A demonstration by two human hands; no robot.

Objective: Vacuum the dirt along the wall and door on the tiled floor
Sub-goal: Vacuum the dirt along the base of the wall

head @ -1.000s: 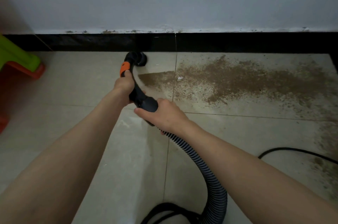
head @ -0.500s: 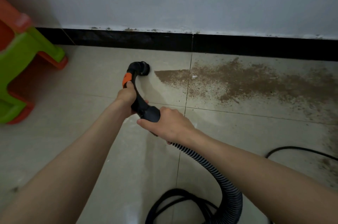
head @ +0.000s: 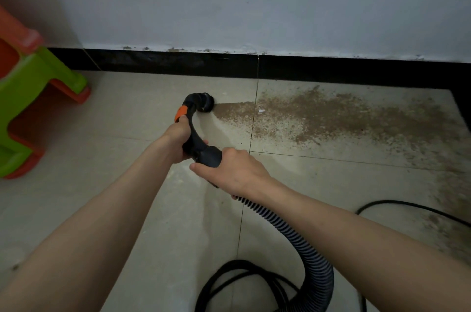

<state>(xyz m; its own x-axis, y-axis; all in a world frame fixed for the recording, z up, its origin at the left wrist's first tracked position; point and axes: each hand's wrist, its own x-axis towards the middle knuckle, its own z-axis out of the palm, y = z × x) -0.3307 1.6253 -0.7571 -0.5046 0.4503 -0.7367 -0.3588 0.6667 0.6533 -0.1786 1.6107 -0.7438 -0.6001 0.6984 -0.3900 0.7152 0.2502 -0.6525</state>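
A black vacuum handle [head: 195, 133] with an orange button curves down to a round brush nozzle [head: 205, 105] resting on the beige tiled floor. My left hand [head: 178, 137] grips the handle just below the orange button. My right hand [head: 229, 171] holds the cuff where the ribbed grey hose [head: 293, 230] joins the handle. Brown dirt [head: 318, 115] spreads rightward from the nozzle in a wide band in front of the black skirting [head: 331, 69] of the white wall. The nozzle touches the dirt band's left tip.
A green and orange plastic stool [head: 33, 97] stands at the left by the wall. Black power cable [head: 242, 278] coils on the floor near the bottom, and another stretch [head: 407, 207] runs off right. More dirt lies along the right edge [head: 456, 189].
The nozzle has shifted from near the skirting back toward me and then right, up to the left tip of the dirt. The view has swung left, showing more of the stool.
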